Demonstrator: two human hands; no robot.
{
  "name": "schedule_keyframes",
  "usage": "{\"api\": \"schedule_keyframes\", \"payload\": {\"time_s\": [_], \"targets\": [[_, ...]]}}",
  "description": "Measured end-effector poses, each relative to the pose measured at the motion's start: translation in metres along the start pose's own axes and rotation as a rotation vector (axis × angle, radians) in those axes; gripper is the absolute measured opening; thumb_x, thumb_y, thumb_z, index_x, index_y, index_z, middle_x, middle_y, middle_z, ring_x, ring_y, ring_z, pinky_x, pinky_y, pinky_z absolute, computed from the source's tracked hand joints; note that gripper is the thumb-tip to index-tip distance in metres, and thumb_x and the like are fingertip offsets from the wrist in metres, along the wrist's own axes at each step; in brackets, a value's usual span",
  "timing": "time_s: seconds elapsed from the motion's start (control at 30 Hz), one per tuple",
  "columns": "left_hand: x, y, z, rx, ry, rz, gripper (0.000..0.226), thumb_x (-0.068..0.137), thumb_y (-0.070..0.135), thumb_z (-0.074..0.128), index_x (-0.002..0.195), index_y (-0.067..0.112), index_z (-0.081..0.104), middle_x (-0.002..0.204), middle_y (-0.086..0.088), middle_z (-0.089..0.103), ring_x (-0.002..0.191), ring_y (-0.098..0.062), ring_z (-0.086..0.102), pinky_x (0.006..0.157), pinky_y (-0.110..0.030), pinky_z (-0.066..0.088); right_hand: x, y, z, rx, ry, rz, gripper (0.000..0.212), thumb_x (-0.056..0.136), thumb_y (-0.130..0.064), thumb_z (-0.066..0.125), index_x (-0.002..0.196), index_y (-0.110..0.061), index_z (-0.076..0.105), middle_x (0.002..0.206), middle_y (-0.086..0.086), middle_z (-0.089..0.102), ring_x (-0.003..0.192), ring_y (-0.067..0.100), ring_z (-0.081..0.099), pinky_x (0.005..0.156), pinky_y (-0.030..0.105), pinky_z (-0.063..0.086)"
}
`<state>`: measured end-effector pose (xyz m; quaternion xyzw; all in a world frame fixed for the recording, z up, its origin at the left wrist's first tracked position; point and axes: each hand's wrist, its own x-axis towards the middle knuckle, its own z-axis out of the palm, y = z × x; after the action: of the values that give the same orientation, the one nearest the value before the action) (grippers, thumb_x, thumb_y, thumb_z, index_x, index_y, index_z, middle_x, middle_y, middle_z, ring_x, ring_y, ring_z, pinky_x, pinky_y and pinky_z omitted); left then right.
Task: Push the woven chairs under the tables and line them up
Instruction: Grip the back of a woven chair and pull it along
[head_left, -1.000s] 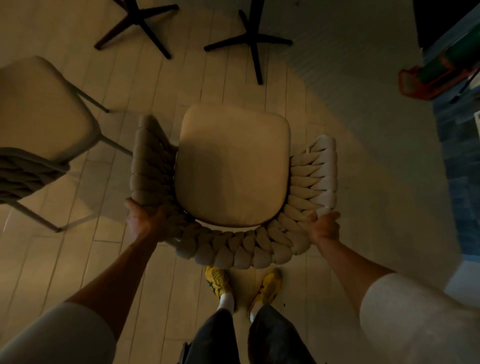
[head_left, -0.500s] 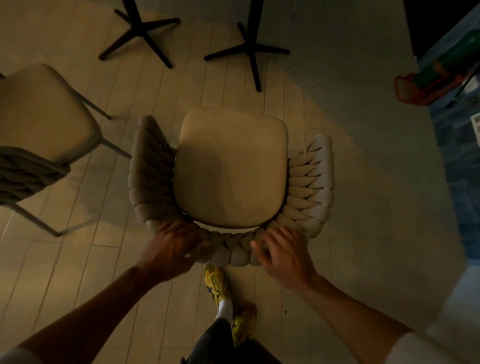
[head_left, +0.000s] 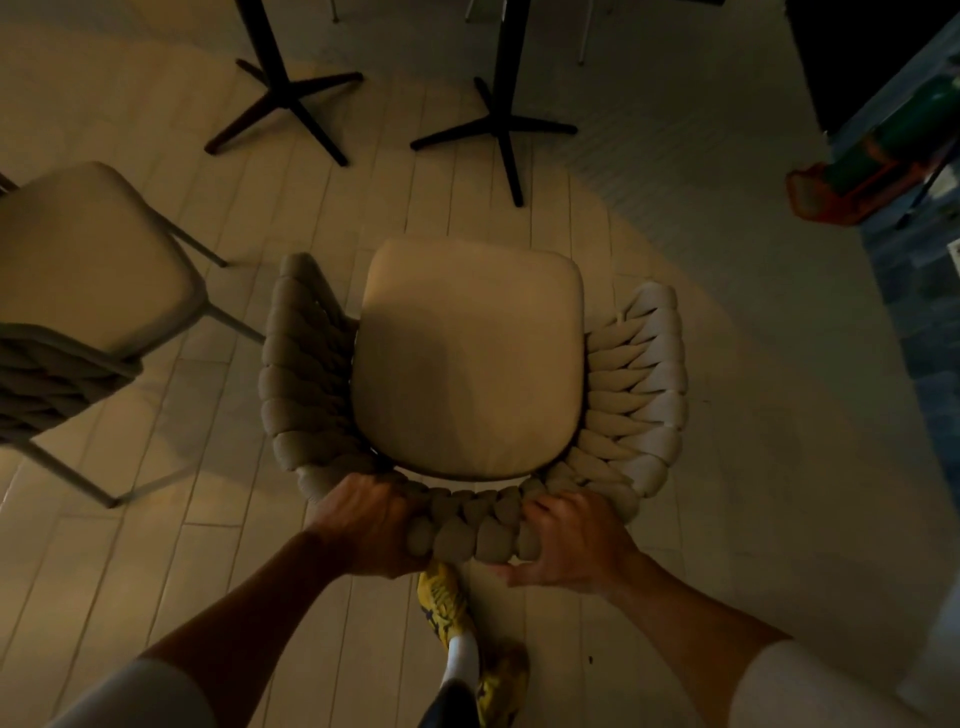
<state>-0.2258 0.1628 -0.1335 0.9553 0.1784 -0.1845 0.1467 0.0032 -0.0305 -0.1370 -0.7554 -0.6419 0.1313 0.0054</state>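
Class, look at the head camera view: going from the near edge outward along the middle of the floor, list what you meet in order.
Yellow shoes → the left hand and right hand gripping the woven backrest → seat cushion → black table bases.

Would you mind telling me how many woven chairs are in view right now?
2. One chair stands at centre, its back gripped by the left hand and right hand. The second chair is at the left edge, partly cropped. Others may stand out of frame.

both arms fwd, left hand (head_left: 370, 525) & right hand (head_left: 574, 545) fingers curled.
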Motion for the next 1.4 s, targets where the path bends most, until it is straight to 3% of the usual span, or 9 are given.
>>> {"api": "schedule_keyframes", "payload": {"time_s": [0.23,0.5,0.77,1.4], "targets": [[0.026,-0.017,-0.021,0.012,-0.001,-0.010,0.059,0.073,0.082,0.042,0.111,0.043,0.064,0.099,0.017,0.068,0.082,-0.006,0.066,0.074,-0.027,0.056,0.035,0.015,-0.012,0.001,-0.033,-0.014,0.090,0.065,-0.106,0.037,0.081,-0.023,0.069,0.076,-0.004,0.072,0.070,0.020,0.068,0.062,0.033,0.053],[0.066,-0.040,-0.047,0.011,0.031,-0.022,0.083,0.065,0.104,0.033,0.115,0.045,0.065,0.098,0.021,0.071,0.081,-0.006,0.068,0.073,-0.026,0.054,0.083,0.037,-0.031,-0.030,0.002,-0.032,0.092,0.065,-0.106,0.035,0.087,-0.026,0.074,0.082,-0.007,0.075,0.072,0.017,0.069,0.061,0.027,0.050],[0.107,-0.079,-0.077,-0.015,-0.104,0.035,0.061,0.071,0.078,0.054,0.124,0.049,0.057,0.112,0.021,0.068,0.093,-0.007,0.067,0.082,-0.030,0.057,0.131,0.059,-0.039,0.007,0.002,0.012,0.094,0.061,-0.108,0.033,0.088,-0.026,0.072,0.086,-0.008,0.075,0.078,0.017,0.069,0.068,0.031,0.052],[0.227,-0.143,-0.145,-0.002,-0.086,-0.022,0.067,0.064,0.081,0.051,0.121,0.046,0.063,0.100,0.018,0.074,0.088,-0.009,0.070,0.083,-0.030,0.058,0.259,0.134,-0.075,0.018,0.026,0.009,0.085,0.063,-0.104,0.042,0.091,-0.031,0.074,0.090,-0.013,0.074,0.075,0.011,0.068,0.061,0.024,0.048]]}}
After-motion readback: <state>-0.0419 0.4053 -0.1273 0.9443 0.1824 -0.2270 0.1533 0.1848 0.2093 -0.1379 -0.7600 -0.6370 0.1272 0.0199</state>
